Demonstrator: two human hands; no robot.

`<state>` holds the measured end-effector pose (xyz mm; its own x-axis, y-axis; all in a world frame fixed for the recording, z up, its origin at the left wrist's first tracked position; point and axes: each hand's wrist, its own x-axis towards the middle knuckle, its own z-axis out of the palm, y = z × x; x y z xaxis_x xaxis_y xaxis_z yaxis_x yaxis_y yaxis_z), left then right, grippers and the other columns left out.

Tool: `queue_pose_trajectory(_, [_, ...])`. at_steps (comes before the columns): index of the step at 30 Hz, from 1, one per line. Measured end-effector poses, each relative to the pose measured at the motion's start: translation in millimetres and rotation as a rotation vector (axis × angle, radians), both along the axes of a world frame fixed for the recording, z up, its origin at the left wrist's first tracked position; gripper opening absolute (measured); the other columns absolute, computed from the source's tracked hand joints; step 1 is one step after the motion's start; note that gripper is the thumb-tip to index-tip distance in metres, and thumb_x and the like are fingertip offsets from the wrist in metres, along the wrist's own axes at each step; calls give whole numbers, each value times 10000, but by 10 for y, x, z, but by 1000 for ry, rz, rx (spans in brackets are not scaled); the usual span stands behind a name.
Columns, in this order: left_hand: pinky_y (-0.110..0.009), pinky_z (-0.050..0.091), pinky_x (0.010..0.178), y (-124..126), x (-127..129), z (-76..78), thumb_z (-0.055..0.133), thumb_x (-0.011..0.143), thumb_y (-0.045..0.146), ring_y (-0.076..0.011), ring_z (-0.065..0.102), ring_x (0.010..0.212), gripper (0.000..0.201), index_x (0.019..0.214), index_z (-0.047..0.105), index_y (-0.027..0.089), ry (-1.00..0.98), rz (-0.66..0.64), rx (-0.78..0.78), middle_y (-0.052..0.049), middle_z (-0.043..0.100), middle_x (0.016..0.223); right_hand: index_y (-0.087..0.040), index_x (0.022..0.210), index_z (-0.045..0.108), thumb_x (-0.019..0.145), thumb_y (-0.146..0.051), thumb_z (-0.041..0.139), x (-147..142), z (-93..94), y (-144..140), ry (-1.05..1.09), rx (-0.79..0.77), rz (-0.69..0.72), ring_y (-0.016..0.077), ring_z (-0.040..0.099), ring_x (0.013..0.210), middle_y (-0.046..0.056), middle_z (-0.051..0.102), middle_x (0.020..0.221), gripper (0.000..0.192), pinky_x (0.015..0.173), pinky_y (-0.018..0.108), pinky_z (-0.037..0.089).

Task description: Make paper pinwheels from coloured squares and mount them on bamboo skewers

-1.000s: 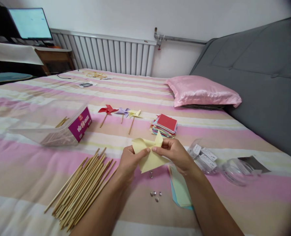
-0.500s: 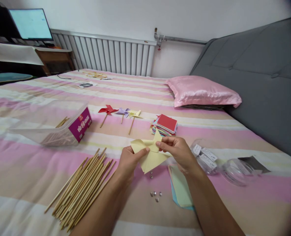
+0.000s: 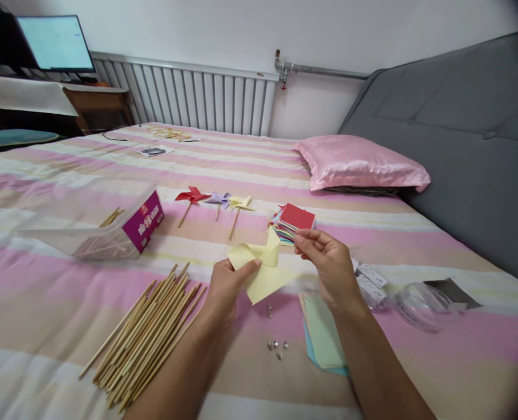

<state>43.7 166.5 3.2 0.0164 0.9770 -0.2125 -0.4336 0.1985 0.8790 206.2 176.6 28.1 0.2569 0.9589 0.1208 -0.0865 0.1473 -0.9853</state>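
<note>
Between the thumb and fingers of my left hand (image 3: pixel 230 286) is a pale yellow paper pinwheel (image 3: pixel 265 280), its points partly folded toward the middle. My left thumb presses near its centre. To the right, apart from the paper, my right hand (image 3: pixel 326 262) has thumb and fingertips pinched together; whether anything small is between them I cannot make out. Several small shiny metallic pieces (image 3: pixel 275 345) lie on the bed below the pinwheel. A stack of coloured paper squares (image 3: pixel 298 217), red on top, is just beyond my right fingertips.
Wooden sticks (image 3: pixel 149 338) are heaped at left near a clear plastic box (image 3: pixel 88 245) holding more sticks. Finished pinwheels in red (image 3: pixel 192 196), purple (image 3: pixel 219 200) and yellow (image 3: pixel 240 203) lie beyond. Green and blue sheets (image 3: pixel 324 332) and clear packages (image 3: pixel 423 306) are at right.
My right hand has let go of the yellow pinwheel and moved right and slightly up. The pinwheel, still in my left hand, has shifted slightly left and its right point has opened out.
</note>
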Motion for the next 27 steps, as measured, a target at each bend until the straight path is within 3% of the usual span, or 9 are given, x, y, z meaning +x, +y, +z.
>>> queue_pose_trajectory(4, [-253, 480, 618, 41, -32, 10, 798, 555, 236, -185, 651, 673, 332, 831, 700, 81, -14, 141, -12, -104, 723, 799, -191, 809, 657, 680, -297, 717, -6, 96, -78, -38, 106, 18, 105, 519, 542, -9, 619, 649, 177, 556, 266, 448])
queue_pose_trajectory(7, [-248, 479, 621, 63, -46, 32, 801, 544, 226, -165, 641, 655, 326, 818, 690, 90, -44, 213, -30, -82, 720, 782, -195, 825, 666, 699, -274, 702, 3, 146, -132, -148, 108, 232, 110, 544, 519, -8, 622, 636, 153, 512, 258, 464])
queue_pose_trajectory(10, [-234, 474, 640, 67, -53, 47, 784, 573, 229, -148, 636, 677, 322, 850, 685, 99, -77, 221, -23, -64, 719, 801, -188, 895, 679, 716, -252, 680, 13, 141, -146, -270, 13, 496, 132, 608, 534, 8, 652, 655, 190, 531, 275, 504])
queue_pose_trajectory(13, [-230, 468, 656, 64, -59, 45, 778, 583, 245, -152, 637, 710, 347, 886, 684, 103, -106, 196, -13, -58, 718, 810, -189, 940, 697, 729, -236, 655, 8, 81, -125, -344, -38, 638, 152, 651, 606, 33, 688, 724, 219, 596, 295, 532])
queue_pose_trajectory(19, [-227, 462, 642, 59, -62, 15, 765, 603, 245, -148, 631, 703, 311, 875, 686, 117, -145, 150, -1, -50, 717, 822, -213, 926, 724, 736, -173, 615, -64, -51, -78, -378, 9, 678, 163, 674, 716, 50, 721, 901, 223, 687, 315, 537])
queue_pose_trajectory(27, [-228, 467, 660, 50, -45, -7, 736, 658, 219, -150, 628, 742, 294, 929, 684, 121, -164, 110, 25, -59, 712, 874, -215, 847, 743, 729, -206, 654, -128, -127, -39, -405, 68, 608, 168, 662, 718, 37, 731, 844, 149, 645, 283, 514])
